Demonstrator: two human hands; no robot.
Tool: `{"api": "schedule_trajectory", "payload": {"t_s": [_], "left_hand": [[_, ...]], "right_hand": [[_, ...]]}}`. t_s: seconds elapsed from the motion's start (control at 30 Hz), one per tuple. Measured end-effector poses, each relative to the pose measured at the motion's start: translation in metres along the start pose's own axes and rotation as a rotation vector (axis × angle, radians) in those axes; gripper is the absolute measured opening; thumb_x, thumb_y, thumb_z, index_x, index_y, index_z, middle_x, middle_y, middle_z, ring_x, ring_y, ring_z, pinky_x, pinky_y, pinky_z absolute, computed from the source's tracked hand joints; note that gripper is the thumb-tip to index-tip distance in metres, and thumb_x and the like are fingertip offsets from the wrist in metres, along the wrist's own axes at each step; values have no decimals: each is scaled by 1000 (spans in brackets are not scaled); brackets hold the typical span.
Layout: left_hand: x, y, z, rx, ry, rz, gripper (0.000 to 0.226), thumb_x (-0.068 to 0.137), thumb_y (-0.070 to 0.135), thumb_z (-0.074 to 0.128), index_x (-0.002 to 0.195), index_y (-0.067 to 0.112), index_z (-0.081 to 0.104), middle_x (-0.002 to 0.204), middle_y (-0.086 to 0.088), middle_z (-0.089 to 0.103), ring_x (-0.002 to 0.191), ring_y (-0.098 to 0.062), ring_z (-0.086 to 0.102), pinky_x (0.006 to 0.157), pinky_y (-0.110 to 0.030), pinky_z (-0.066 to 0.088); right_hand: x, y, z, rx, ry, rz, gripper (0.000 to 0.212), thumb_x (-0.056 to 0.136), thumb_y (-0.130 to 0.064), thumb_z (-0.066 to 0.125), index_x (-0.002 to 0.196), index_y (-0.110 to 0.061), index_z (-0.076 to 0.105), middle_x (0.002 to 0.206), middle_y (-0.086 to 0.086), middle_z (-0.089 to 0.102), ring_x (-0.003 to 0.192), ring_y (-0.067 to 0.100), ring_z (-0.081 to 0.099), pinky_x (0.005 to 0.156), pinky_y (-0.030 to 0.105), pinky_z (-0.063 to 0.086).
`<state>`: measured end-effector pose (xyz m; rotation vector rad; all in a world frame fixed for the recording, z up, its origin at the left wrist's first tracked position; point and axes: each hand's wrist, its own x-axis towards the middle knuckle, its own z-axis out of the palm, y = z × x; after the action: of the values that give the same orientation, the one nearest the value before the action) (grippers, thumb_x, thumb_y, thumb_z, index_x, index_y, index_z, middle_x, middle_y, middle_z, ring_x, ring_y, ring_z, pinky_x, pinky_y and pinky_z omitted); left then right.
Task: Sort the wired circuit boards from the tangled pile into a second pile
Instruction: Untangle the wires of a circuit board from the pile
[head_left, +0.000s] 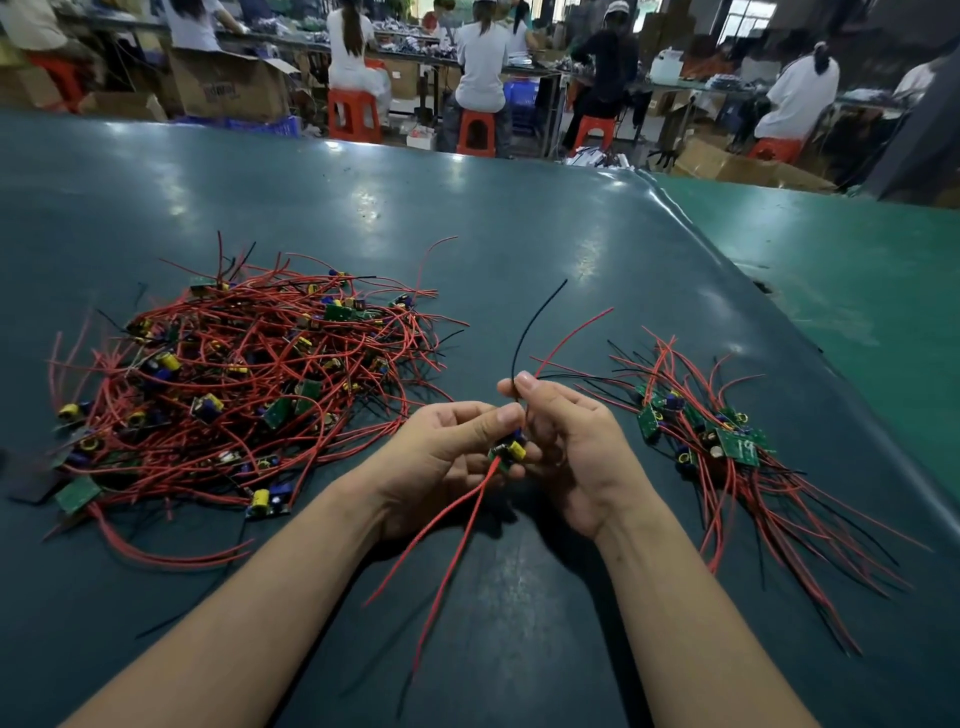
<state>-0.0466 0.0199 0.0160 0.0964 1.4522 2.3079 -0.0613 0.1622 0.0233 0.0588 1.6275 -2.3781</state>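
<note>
A big tangled pile (244, 384) of small green circuit boards with red and black wires lies on the left of the dark green table (519, 244). A smaller second pile (727, 441) lies on the right, its wires fanned toward me. Between them, my left hand (441, 457) holds one small circuit board (509, 453) with a yellow and blue part, its red wires hanging down toward me. My right hand (571, 441) pinches that board's black wire (530, 327) between thumb and fingers; the wire curves upward.
The table's far edge runs across the top, and a lighter green mat (857, 270) covers its right side. Beyond it, several people sit on red stools (475, 132) at benches, with cardboard boxes (228, 85) around.
</note>
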Motion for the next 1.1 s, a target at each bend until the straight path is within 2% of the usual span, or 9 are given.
{"api": "schedule_trajectory", "payload": {"t_s": [0.2, 0.33, 0.4, 0.53, 0.7, 0.83, 0.93, 1.1], "left_hand": [[-1, 1, -1, 43, -5, 0, 34, 76, 29, 68, 97, 1, 66, 84, -17, 73, 61, -16, 68, 59, -20, 55], [-3, 1, -3, 51, -15, -1, 33, 77, 29, 65, 98, 3, 68, 83, -17, 74, 61, -15, 67, 61, -20, 56], [-3, 1, -3, 29, -2, 1, 32, 76, 31, 66, 94, 5, 74, 80, -16, 73, 57, -13, 66, 57, -18, 55], [-5, 2, -3, -78, 11, 3, 30, 80, 29, 64, 95, 7, 79, 73, -13, 70, 55, -12, 64, 50, -16, 52], [-8, 4, -4, -8, 9, -8, 26, 79, 30, 65, 87, 8, 76, 76, -13, 71, 55, -13, 63, 54, -17, 53], [-10, 8, -4, 2, 3, -34, 20, 79, 28, 67, 79, 10, 75, 73, -11, 70, 51, -12, 61, 47, -16, 50], [-13, 9, -5, -22, 8, -55, 17, 75, 25, 68, 67, 10, 72, 68, -13, 68, 45, -14, 59, 39, -15, 45], [-15, 8, -6, -22, -24, -70, 16, 78, 21, 75, 67, 10, 71, 68, -14, 68, 46, -15, 59, 45, -20, 48]], "right_hand": [[0, -4, -8, -64, -146, -8, 26, 65, -33, 78, 85, -16, 79, 60, -1, 61, 42, 8, 44, 46, 21, 35], [-2, -8, -16, -136, -257, 34, 33, 71, -35, 74, 95, -12, 78, 61, -2, 63, 44, 5, 49, 41, 14, 30], [-2, -9, -20, -126, -292, 52, 35, 72, -33, 74, 95, -6, 76, 60, 0, 62, 43, 4, 50, 37, 13, 30], [-5, -11, -22, -106, -371, 74, 23, 73, -26, 71, 92, -14, 79, 61, 2, 62, 43, 5, 46, 37, 14, 34], [-3, -9, -13, -137, -281, -15, 13, 68, -23, 76, 76, -13, 79, 58, 1, 65, 46, 5, 56, 41, 11, 37], [-2, -6, -5, -116, -143, -58, 14, 65, -27, 77, 65, -13, 76, 52, 0, 58, 42, 6, 50, 41, 12, 37], [-1, -7, -5, -39, 21, -86, 14, 67, -25, 77, 65, -11, 75, 55, -3, 61, 40, 3, 46, 37, 11, 33], [-2, -10, -6, -23, 163, -111, 13, 81, -21, 75, 72, -11, 76, 53, -4, 55, 39, 3, 45, 33, 11, 30]]}}
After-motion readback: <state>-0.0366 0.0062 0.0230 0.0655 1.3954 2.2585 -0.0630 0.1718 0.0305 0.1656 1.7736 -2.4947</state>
